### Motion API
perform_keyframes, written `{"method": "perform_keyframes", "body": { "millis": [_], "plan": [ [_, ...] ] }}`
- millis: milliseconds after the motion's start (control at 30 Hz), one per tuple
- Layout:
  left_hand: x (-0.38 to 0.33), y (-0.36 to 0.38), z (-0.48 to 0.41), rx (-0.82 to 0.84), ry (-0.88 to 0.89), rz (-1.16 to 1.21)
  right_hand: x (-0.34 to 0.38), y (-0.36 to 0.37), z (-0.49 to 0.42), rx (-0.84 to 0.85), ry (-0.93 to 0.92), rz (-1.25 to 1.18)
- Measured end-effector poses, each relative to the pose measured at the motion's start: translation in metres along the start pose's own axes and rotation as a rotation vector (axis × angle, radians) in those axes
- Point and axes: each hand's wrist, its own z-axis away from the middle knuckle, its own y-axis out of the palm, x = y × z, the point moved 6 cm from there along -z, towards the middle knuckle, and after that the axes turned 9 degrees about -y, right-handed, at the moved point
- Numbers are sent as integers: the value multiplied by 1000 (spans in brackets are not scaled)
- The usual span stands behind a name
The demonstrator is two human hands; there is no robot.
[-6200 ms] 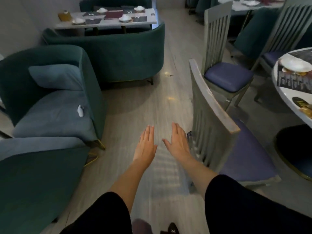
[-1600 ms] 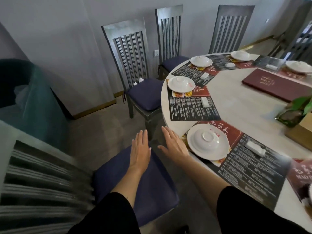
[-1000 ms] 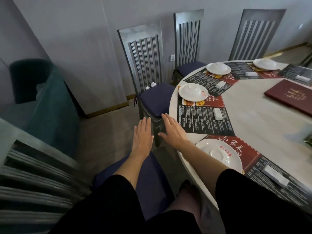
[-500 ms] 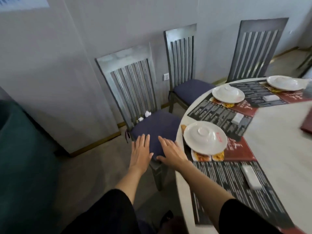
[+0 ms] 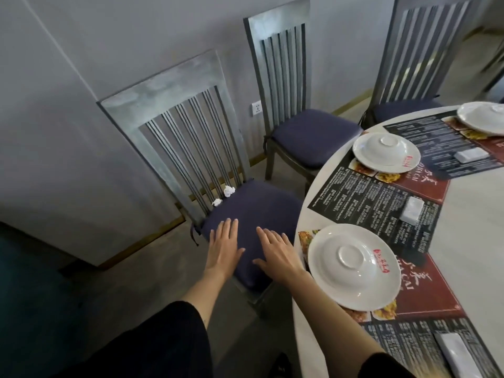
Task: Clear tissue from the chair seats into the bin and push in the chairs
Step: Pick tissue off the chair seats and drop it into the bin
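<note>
A grey slat-back chair (image 5: 174,110) with a dark blue seat cushion (image 5: 253,211) stands in front of me, pulled out from the round table. Two small crumpled white tissues lie at the back of its seat by the slats: a larger tissue (image 5: 229,191) and a smaller tissue (image 5: 217,202). My left hand (image 5: 224,248) and my right hand (image 5: 275,253) are stretched out flat, fingers straight, over the front of the cushion. Neither holds anything. No bin is in view.
The round white table (image 5: 469,214) at the right carries menu placemats, upturned white plates (image 5: 354,266) and wrapped napkins. A second chair (image 5: 281,50) and a third chair (image 5: 420,47) stand by the wall. A dark green sofa edge (image 5: 16,282) is at the left.
I have walked along the table to the chair with the tissues; it now fills the middle of the view. Both hands have stayed flat, now over its seat.
</note>
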Motion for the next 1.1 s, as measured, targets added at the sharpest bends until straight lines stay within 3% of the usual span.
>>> {"method": "perform_keyframes", "body": {
  "millis": [400, 800, 1100],
  "plan": [
    [39, -1, -62, 37, 6, 37, 2, 14, -60, -26, 32, -20],
    [90, 66, -221, 218, 305, -52, -28, 85, -220, 17, 308, -60],
    [87, 128, -303, 266, 507, -84, -75, 152, -268, 104, 429, -93]
  ]
}}
